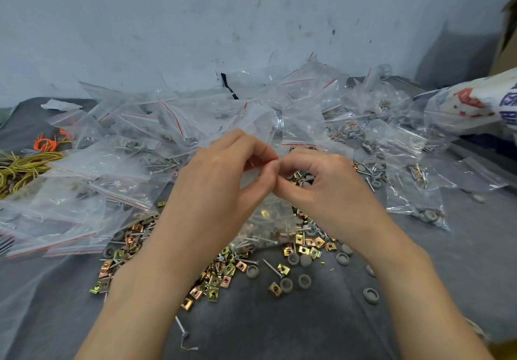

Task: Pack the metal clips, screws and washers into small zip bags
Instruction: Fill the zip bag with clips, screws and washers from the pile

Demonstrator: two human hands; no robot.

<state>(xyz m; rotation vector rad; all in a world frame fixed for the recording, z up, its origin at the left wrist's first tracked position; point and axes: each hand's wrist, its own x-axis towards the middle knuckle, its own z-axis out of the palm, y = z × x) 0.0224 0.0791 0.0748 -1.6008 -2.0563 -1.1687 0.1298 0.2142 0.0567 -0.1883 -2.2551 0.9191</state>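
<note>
The left hand (218, 172) and right hand (324, 183) pinch the red-striped mouth of a small clear plastic zip bag (265, 219).
It is over the centre of the grey tabletop (279, 329); its thin film looks slippery and probably bottom-heavy with hardware, so it is best held at the seal.

left hand (221, 180): fingers (260, 152) pinching | right hand (321, 189): fingers pinching | hands touching

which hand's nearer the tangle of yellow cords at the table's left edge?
Left. The left hand sits right of the tangle of yellow cords, past the filled clear bags; the right hand is farther right, both pinching one clear plastic zip bag.
</note>
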